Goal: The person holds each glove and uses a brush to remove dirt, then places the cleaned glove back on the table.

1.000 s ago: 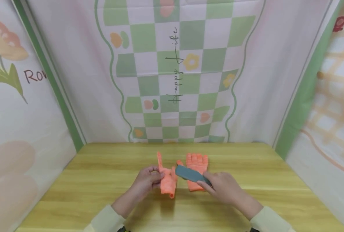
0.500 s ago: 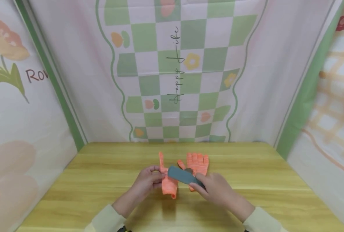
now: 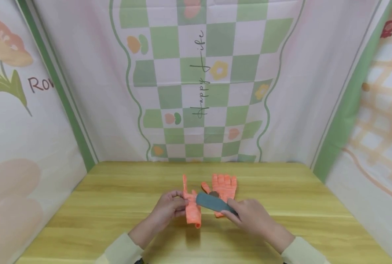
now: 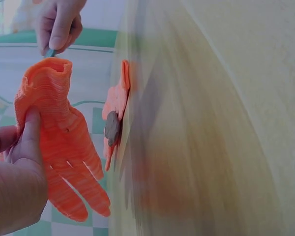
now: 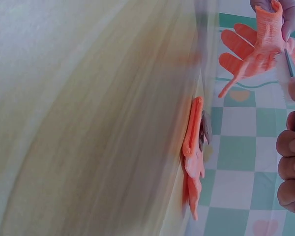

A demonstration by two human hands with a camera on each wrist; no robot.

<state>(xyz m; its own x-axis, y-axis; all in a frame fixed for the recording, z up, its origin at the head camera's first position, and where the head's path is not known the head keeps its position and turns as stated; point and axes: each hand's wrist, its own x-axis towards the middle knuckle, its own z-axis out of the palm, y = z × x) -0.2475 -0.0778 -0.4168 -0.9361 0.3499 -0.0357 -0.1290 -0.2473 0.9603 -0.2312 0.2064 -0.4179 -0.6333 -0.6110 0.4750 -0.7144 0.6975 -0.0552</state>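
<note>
Pinches an orange knit glove [image 3: 193, 213] by its side, just below the cuff, in the left hand [image 3: 170, 205], above the counter [image 3: 100, 205] with its fingers toward the checked backdrop [image 3: 215, 40]. Grips a blue-grey brush [image 3: 212, 202] in the right hand [image 3: 252, 216], with its pale bristles [image 5: 281, 69] at the glove's face; cannot tell whether touching. Holds the hands apart, with glove and brush between. Shows, beyond the brush, a second orange glove [image 3: 227, 187] lying on the counter under a grey-brown lump [image 3: 214, 193].
</note>
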